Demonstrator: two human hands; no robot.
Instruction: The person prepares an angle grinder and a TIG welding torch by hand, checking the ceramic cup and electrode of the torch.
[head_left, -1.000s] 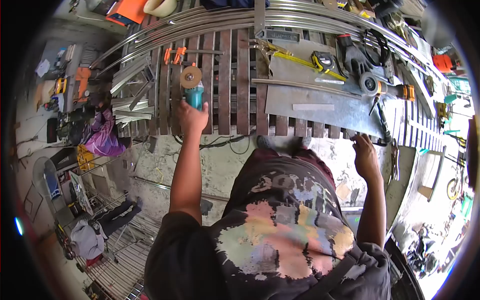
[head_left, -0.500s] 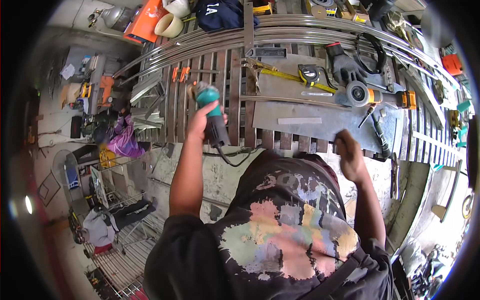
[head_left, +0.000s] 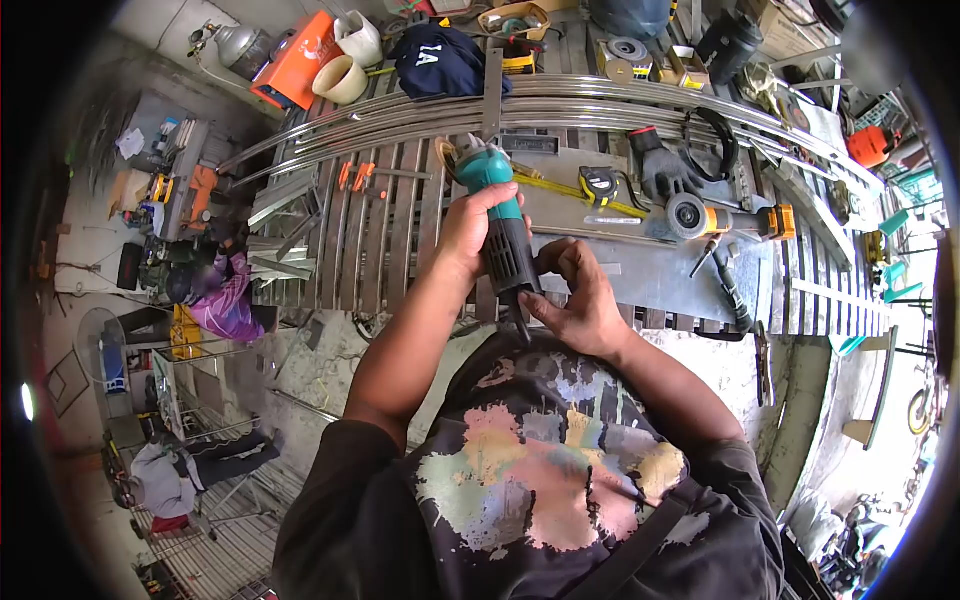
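Observation:
My left hand [head_left: 470, 228] is wrapped round the middle of a teal and black angle grinder [head_left: 487, 170], held over the slatted metal bench. Its disc end points away from me, up and to the left. At the rear of the black body is my right hand [head_left: 585, 305], its thumb and curled fingers closed about the cord end. Beyond the grinder lie a tape measure [head_left: 598, 184] with its yellow blade drawn out and a dark work glove [head_left: 662, 168]. A second grinder, yellow and black [head_left: 735, 220], rests on the bench to the right.
Long metal tubes [head_left: 590, 112] run across the back of the bench. A metal sheet [head_left: 650, 290] lies at its front right. Orange clamps [head_left: 356, 177] sit at left. A person in purple [head_left: 222, 295] and another in grey [head_left: 163, 470] are off to the left.
My left hand has brought the angle grinder to the right, in front of my chest. My right hand has moved left and up to the grinder's rear end.

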